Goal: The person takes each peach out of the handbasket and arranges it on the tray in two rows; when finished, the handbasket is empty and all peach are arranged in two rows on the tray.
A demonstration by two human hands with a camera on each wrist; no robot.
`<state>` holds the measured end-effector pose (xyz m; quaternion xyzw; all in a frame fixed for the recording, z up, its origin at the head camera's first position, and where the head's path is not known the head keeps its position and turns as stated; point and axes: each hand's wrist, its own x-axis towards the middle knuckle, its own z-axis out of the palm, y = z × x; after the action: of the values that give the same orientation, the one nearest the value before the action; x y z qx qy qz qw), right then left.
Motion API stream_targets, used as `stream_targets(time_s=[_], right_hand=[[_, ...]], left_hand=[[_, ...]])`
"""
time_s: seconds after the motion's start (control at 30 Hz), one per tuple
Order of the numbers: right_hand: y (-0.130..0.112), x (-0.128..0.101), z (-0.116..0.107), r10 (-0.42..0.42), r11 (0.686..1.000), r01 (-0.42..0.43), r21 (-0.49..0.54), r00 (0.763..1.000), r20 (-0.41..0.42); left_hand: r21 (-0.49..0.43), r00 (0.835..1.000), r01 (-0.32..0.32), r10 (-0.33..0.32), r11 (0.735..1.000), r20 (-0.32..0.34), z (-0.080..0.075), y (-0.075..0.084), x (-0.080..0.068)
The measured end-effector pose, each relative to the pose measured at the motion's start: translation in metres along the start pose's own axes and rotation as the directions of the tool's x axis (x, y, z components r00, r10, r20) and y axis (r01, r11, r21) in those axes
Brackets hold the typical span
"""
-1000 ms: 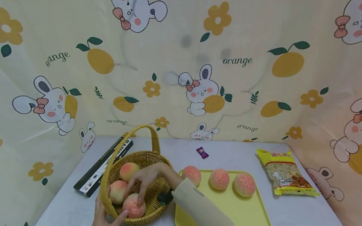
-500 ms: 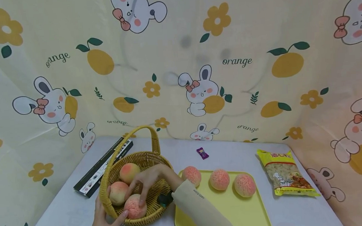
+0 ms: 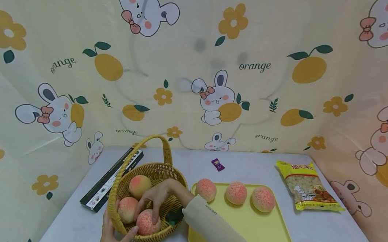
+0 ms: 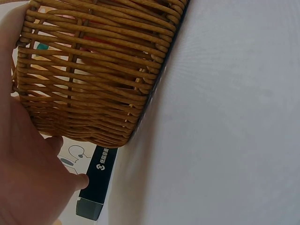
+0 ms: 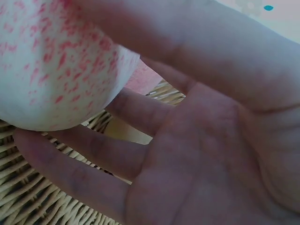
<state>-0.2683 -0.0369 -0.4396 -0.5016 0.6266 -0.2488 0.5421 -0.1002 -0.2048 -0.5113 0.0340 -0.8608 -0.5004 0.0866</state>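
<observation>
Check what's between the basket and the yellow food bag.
Head view: the yellow tray lies between the basket and the food bag, three peaches along its far edge, the right sleeve over its left side. A purple packet lies farther back.

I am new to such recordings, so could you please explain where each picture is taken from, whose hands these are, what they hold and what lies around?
There is no robot: one person works bare-handed. The wide picture comes from a head camera; the close ones come from a camera on each wrist. The right hand grips a speckled peach inside a wicker basket, where two smoother peaches also lie. The left hand holds the basket's side. On the white table, a yellow tray bears three more speckled peaches. Around are a long box, a purple wrapped sweet and a yellow food packet.
</observation>
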Motion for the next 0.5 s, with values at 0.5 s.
stream_targets(time_s=[0.5], right_hand=[[0.0049,0.0011,-0.0001,-0.013,0.999,0.013,0.037,1.000,0.003]], left_hand=[[0.011,0.998,0.056,-0.056,0.998,0.021,-0.0004,0.0028,0.0000]])
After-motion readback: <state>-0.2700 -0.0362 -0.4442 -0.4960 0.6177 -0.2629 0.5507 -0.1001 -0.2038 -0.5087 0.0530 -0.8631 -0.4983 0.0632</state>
